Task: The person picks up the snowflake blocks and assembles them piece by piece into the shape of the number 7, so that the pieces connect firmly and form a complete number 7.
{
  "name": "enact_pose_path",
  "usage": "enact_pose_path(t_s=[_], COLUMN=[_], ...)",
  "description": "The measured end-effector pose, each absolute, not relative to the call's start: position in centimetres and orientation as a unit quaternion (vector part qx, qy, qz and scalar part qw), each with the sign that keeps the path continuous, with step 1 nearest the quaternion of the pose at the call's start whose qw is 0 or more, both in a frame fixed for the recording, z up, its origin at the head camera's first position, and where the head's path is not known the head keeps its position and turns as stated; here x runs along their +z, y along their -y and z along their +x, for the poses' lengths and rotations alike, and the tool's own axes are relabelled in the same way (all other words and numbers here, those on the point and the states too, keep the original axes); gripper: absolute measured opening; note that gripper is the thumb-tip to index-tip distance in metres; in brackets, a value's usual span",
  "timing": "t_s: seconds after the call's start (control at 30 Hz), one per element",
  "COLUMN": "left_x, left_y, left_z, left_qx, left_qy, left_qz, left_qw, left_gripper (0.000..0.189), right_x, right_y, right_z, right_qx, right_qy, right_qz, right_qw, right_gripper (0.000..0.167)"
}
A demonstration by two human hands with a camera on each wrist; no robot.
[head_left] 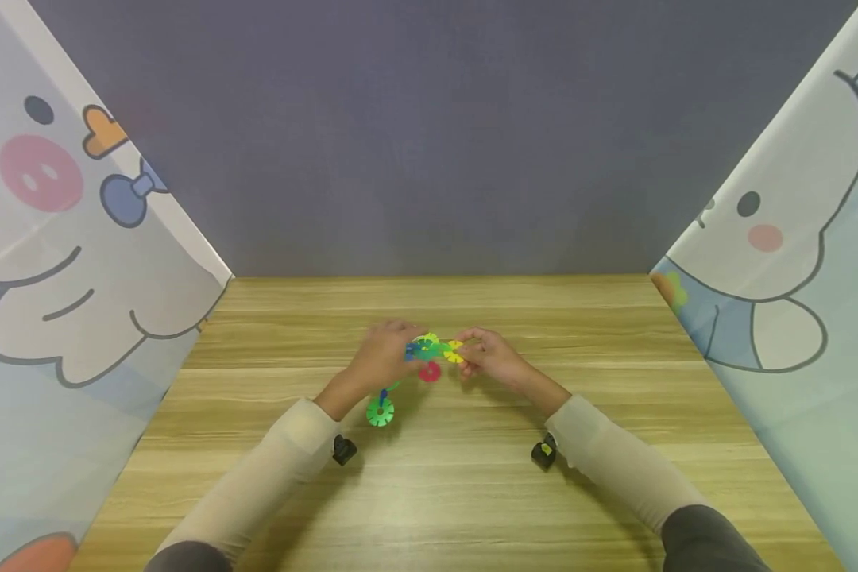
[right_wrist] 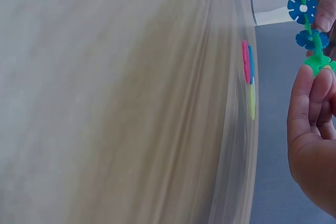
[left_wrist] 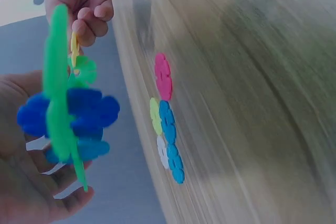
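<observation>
A chain of interlocking plastic snowflake discs, green and blue by turns, hangs above the table. My left hand (head_left: 382, 356) grips it, thumb and fingers around the blue discs (right_wrist: 295, 9). One end, a green disc (head_left: 380, 412), dangles below the left wrist. At the other end, my right hand (head_left: 496, 361) pinches a yellow disc (head_left: 454, 352) against the chain's last green disc (left_wrist: 83, 72). The right fingertips partly hide that joint in the right wrist view.
Loose discs lie flat on the wooden table (head_left: 457, 492) just below the hands: a pink one (left_wrist: 163, 77), a yellow-green one (left_wrist: 156, 116), a white one (left_wrist: 163, 152) and blue ones (left_wrist: 168, 121). A grey panel (head_left: 443, 159) stands behind, with cartoon-printed panels on both sides.
</observation>
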State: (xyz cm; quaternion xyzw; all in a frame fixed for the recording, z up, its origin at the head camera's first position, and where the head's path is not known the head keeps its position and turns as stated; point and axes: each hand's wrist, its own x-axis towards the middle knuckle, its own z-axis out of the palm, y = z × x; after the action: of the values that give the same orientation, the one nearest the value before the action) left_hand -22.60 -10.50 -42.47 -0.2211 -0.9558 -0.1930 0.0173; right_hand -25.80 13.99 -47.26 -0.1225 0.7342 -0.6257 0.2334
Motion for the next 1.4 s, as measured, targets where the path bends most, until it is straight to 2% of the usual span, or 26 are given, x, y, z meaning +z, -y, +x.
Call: enact_pose_path(t_s=[0.43, 0.67, 1.03, 1.23, 1.4], left_x=[-42.7, -43.2, -43.5, -43.7, -43.8], left_y=[9.9, 10.1, 10.4, 10.7, 10.7], left_z=[-22.7, -22.7, -22.4, -22.4, -22.4], left_qx=[-0.153, -0.139, -0.157, -0.169, -0.181], left_qy=[0.961, 0.958, 0.950, 0.939, 0.938], left_qz=[-0.228, -0.251, -0.270, -0.299, -0.296], left_qw=[0.007, 0.021, 0.026, 0.037, 0.001], left_gripper=[0.057, 0.047, 0.052, 0.048, 0.053], right_x=[-47.3, -47.5, -47.7, -47.6, -47.8], right_y=[-13.2, -13.0, -13.0, -13.0, -13.0], right_z=[-25.5, -25.5, -25.5, -25.4, -25.4], right_qx=[-0.640, -0.644, -0.647, -0.640, -0.624], right_qy=[-0.719, -0.714, -0.706, -0.711, -0.723], right_qz=[-0.123, -0.122, -0.126, -0.131, -0.142], right_qw=[0.241, 0.246, 0.257, 0.261, 0.259], right_gripper=[0.032, 0.033, 0.033, 0.032, 0.032])
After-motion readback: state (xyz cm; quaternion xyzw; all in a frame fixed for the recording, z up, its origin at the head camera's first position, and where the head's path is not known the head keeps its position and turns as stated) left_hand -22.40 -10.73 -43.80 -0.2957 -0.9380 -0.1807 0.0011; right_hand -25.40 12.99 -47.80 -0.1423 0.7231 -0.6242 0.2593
